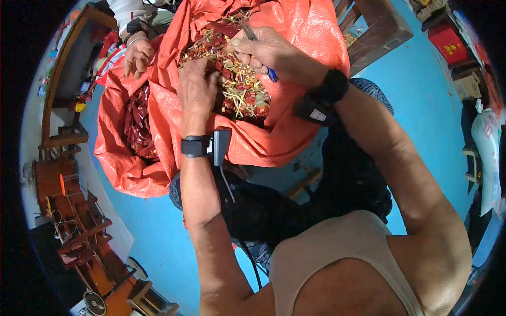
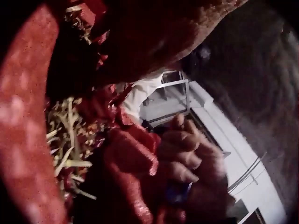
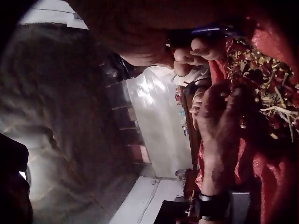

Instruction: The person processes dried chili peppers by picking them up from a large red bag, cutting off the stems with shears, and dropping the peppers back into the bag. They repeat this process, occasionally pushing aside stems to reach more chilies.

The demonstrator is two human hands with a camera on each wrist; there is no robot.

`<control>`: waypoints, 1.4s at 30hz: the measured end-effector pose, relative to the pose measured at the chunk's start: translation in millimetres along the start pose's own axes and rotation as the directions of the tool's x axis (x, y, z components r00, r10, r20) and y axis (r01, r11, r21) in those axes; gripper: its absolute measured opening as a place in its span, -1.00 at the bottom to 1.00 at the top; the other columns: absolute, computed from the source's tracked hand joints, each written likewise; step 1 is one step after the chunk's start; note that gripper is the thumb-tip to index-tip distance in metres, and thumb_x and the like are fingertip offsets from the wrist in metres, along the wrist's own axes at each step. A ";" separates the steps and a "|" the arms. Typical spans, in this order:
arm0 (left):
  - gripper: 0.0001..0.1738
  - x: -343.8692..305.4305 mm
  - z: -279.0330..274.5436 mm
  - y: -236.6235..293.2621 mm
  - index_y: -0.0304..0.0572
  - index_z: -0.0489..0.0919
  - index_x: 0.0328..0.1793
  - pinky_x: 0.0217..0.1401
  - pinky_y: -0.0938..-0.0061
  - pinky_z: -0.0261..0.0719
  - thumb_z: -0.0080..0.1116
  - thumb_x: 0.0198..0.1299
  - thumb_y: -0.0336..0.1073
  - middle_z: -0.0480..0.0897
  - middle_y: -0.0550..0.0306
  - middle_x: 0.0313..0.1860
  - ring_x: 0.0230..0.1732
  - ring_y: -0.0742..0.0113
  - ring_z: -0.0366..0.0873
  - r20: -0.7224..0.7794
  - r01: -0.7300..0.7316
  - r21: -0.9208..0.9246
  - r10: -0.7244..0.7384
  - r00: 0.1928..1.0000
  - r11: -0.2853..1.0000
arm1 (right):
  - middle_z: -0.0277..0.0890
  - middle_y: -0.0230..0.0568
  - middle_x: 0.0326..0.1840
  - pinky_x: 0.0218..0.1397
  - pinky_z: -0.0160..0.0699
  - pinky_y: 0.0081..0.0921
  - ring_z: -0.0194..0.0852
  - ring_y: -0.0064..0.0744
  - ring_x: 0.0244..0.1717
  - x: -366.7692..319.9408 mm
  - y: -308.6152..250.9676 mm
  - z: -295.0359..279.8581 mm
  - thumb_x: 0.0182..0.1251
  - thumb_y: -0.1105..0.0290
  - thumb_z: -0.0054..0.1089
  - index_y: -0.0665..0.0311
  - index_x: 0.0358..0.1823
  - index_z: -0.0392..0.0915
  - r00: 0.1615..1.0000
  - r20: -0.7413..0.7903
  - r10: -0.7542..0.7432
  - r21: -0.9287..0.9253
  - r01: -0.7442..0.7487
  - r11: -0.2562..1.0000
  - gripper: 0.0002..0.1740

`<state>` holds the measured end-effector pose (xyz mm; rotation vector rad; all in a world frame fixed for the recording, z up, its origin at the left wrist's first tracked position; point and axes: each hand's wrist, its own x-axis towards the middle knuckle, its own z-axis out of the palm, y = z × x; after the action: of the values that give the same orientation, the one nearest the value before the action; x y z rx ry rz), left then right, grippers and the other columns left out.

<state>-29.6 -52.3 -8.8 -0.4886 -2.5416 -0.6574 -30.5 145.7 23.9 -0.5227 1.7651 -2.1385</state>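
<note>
A red woven sack [image 1: 295, 31] stands open, filled with cut dried chili pieces, seeds and pale stems [image 1: 245, 95]. My left hand [image 1: 198, 87] reaches into its left side with fingers bent down at the chili; what the fingertips touch is hidden. Above the sack's right part, my right hand [image 1: 269, 50] grips scissors with a blue handle [image 1: 272, 75], the metal part pointing up past the thumb. In the right wrist view the blue handle [image 3: 210, 31] shows beside the curled fingers of my right hand [image 3: 187, 56].
Another red sack [image 1: 113, 158] at the left holds whole dried chilies [image 1: 138, 126]. Another person's hand [image 1: 138, 57] hangs over it. A wooden frame [image 1: 382, 34] stands at the upper right, a white filled sack [image 1: 486, 152] at the far right, and wooden furniture [image 1: 74, 210] at the left.
</note>
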 end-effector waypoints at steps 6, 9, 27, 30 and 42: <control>-0.69 8.5 13.6 2.2 -0.15 0.50 -0.11 -0.11 0.25 0.43 0.18 -0.06 -0.35 0.54 -0.02 -0.23 -0.14 -0.01 0.46 0.033 0.015 0.329 -0.027 0.999 0.944 | 0.28 -0.41 -0.66 -0.76 0.04 -0.71 0.10 -0.70 -0.76 2.3 0.1 -4.0 0.23 0.15 0.01 0.36 -0.36 0.45 0.998 -0.008 -0.062 0.112 0.063 0.992 -0.65; -0.69 15.1 9.4 2.4 -0.18 0.49 -0.11 -0.12 0.26 0.43 0.18 -0.04 -0.34 0.56 -0.03 -0.21 -0.14 0.00 0.48 -0.067 0.139 0.057 -0.135 0.988 0.989 | 0.23 -0.49 -0.62 -0.68 0.04 -0.80 0.03 -0.79 -0.69 1.3 -3.2 -8.5 0.29 0.24 -0.06 0.42 -0.24 0.40 0.998 0.015 -0.066 0.035 0.065 0.997 -0.69; -0.82 -7.4 -8.8 29.0 -0.30 0.47 -0.16 -0.27 0.70 0.41 0.10 0.07 -0.50 0.47 0.28 -0.39 -0.37 0.59 0.41 0.080 0.336 -0.710 -0.404 0.911 0.619 | 0.29 0.05 -0.70 -0.52 0.29 -0.25 0.32 -0.05 -0.64 18.4 37.0 9.8 0.15 0.21 0.08 0.38 -0.55 0.34 0.900 0.015 -0.435 -0.572 0.365 0.735 -0.66; -0.81 -7.1 -10.9 29.5 -0.31 0.48 -0.16 -0.31 0.71 0.42 0.12 0.09 -0.44 0.51 0.28 -0.40 -0.39 0.59 0.43 0.237 0.462 -0.788 -0.492 0.838 0.408 | 0.32 0.03 -0.67 -0.51 0.30 -0.24 0.36 -0.02 -0.59 20.8 37.7 10.8 0.12 0.24 0.09 0.37 -0.52 0.35 0.853 0.019 -0.521 -0.583 0.433 0.688 -0.70; -0.59 -14.2 -21.3 39.4 -0.31 0.47 0.05 -0.08 0.59 0.37 0.03 0.20 -0.16 0.52 0.16 -0.20 -0.19 0.49 0.42 0.238 0.371 -0.785 -0.312 0.920 0.496 | 0.21 -0.51 -0.70 -0.62 0.12 -0.58 0.10 -0.71 -0.65 19.5 26.5 0.3 0.11 0.28 0.14 0.25 -0.61 0.38 0.945 -0.033 -0.324 -0.350 0.293 0.890 -0.74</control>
<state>6.9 -34.2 14.6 -0.2645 -2.2393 -2.0633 -47.2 131.4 -0.6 -0.8586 2.2556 -2.0848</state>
